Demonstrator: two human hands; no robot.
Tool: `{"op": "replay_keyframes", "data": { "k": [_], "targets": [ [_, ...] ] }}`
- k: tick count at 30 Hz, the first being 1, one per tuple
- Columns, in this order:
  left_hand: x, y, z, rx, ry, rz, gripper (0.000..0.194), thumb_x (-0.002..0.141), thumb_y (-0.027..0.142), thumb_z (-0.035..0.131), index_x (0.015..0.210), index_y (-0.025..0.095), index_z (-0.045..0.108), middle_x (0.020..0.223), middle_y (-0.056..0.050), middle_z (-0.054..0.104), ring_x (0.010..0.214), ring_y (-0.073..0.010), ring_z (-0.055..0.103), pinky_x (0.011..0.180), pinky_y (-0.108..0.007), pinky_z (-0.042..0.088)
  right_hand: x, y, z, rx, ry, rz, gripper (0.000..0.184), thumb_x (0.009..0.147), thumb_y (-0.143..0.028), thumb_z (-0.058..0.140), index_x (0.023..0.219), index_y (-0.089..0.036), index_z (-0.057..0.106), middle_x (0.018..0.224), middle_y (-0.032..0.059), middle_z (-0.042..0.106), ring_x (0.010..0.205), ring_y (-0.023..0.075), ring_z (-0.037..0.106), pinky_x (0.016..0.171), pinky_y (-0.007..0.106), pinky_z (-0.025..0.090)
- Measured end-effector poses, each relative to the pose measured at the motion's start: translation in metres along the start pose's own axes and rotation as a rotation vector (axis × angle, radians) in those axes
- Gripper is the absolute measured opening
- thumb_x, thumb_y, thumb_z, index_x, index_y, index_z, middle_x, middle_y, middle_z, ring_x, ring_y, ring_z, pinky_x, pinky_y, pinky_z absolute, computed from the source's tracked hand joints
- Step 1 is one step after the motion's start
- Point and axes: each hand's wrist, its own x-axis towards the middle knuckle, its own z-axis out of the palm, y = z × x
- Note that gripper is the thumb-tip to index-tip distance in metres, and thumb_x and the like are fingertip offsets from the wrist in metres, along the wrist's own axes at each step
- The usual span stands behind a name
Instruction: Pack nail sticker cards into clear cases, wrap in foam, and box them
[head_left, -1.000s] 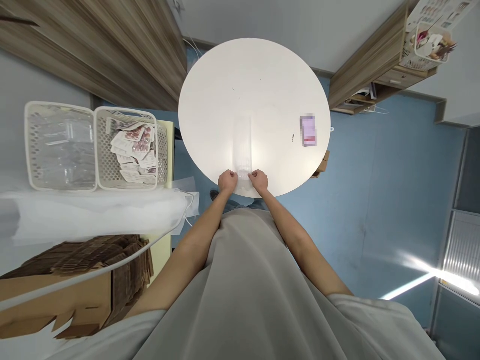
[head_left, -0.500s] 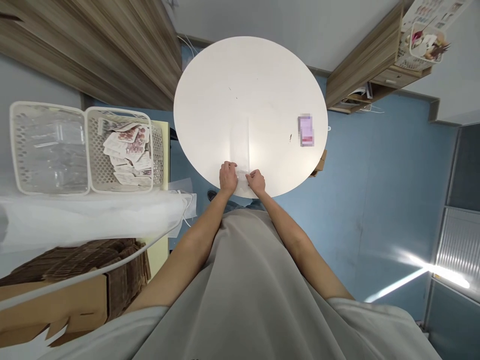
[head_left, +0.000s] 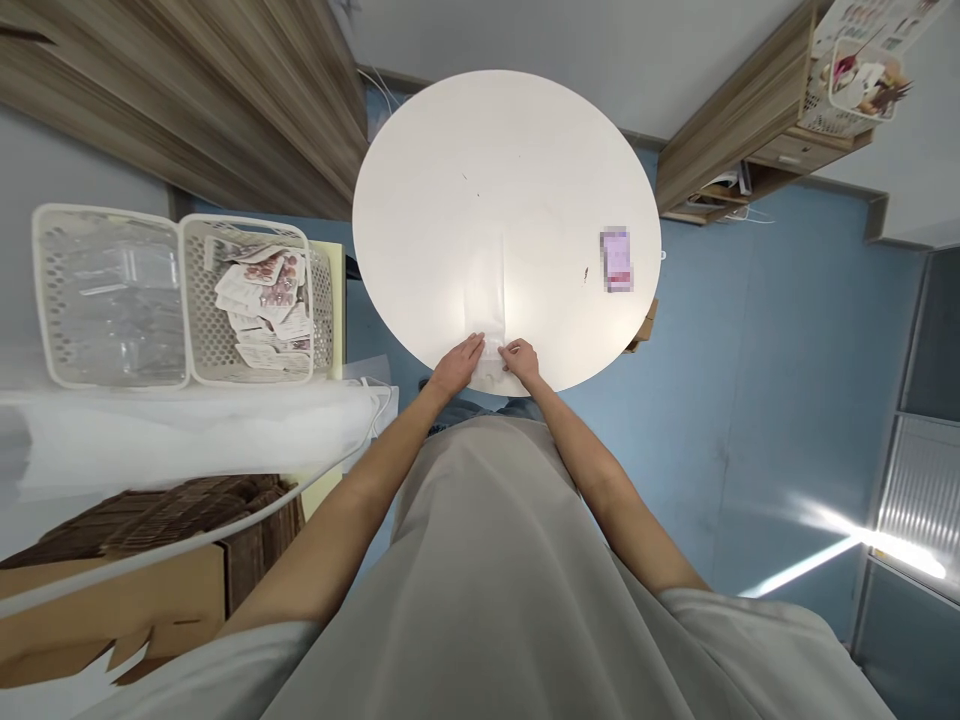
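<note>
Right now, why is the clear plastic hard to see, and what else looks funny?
In the head view, the clear plastic looks faint against the shiny white table; the purple rectangle is blocky; a bright streak glares on the blue floor; the wood panels upper left look stretched.

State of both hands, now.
Left hand: open, fingers resting on the clear plastic sleeve.
Right hand: closed, apparently pinching the sleeve's edge.

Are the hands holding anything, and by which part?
The right hand seems to pinch the clear plastic strip by its right edge, near the end closest to the person. The left hand touches its left edge; whether it grips can't be told.
</note>
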Motion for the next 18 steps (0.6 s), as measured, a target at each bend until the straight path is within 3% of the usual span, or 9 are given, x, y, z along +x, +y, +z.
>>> {"op": "replay_keyframes", "data": {
  "k": [5, 8, 11, 14, 18],
  "targets": [
    [-0.005, -0.004, -0.012, 0.092, -0.135, 0.062, 0.103, 0.077, 0.008, 0.059, 0.175, 0.009, 0.028, 0.183, -0.019, 0.026, 0.172, -0.0301, 0.021, 0.141, -0.049, 0.019, 0.007, 0.003, -0.005, 0.026, -0.032, -0.005, 0.014, 0.102, -0.035, 0.070, 0.095, -0.024, 0.063, 0.086, 0.0002, 0.082, 0.075, 0.0181, 0.081, 0.084, 0.029, 0.059],
    [-0.004, -0.004, -0.024, 0.129, -0.202, 0.093, 0.106, 0.076, 0.013, 0.065, 0.175, 0.005, 0.025, 0.184, -0.020, 0.020, 0.173, -0.0339, 0.016, 0.141, -0.050, 0.013, 0.013, 0.001, -0.008, 0.045, -0.067, -0.025, 0.014, 0.102, -0.034, 0.068, 0.094, -0.023, 0.064, 0.083, 0.0007, 0.081, 0.073, 0.0188, 0.080, 0.082, 0.030, 0.060],
    [0.001, 0.000, -0.031, 0.130, -0.194, 0.050, 0.098, 0.082, 0.020, 0.066, 0.173, 0.005, 0.032, 0.183, -0.020, 0.027, 0.171, -0.0325, 0.023, 0.141, -0.046, 0.014, 0.019, -0.004, -0.011, 0.044, -0.109, -0.046, 0.017, 0.103, -0.033, 0.065, 0.089, -0.022, 0.065, 0.077, 0.0012, 0.079, 0.073, 0.0198, 0.079, 0.080, 0.030, 0.060],
    [0.009, 0.006, -0.032, 0.070, -0.132, -0.065, 0.082, 0.087, 0.016, 0.058, 0.168, 0.010, 0.045, 0.177, -0.016, 0.041, 0.166, -0.0274, 0.036, 0.139, -0.041, 0.022, 0.022, -0.009, -0.016, -0.008, -0.154, -0.064, 0.021, 0.106, -0.033, 0.060, 0.088, -0.022, 0.065, 0.080, 0.0029, 0.079, 0.072, 0.0196, 0.078, 0.080, 0.030, 0.060],
    [0.016, 0.012, -0.037, -0.005, -0.113, -0.161, 0.077, 0.087, 0.013, 0.058, 0.164, 0.017, 0.053, 0.174, -0.010, 0.048, 0.164, -0.0272, 0.042, 0.135, -0.040, 0.032, 0.015, -0.011, -0.029, -0.229, -0.050, -0.227, 0.017, 0.107, -0.025, 0.053, 0.112, -0.021, 0.068, 0.114, 0.0083, 0.081, 0.093, 0.0238, 0.078, 0.088, 0.034, 0.059]
  ]
}}
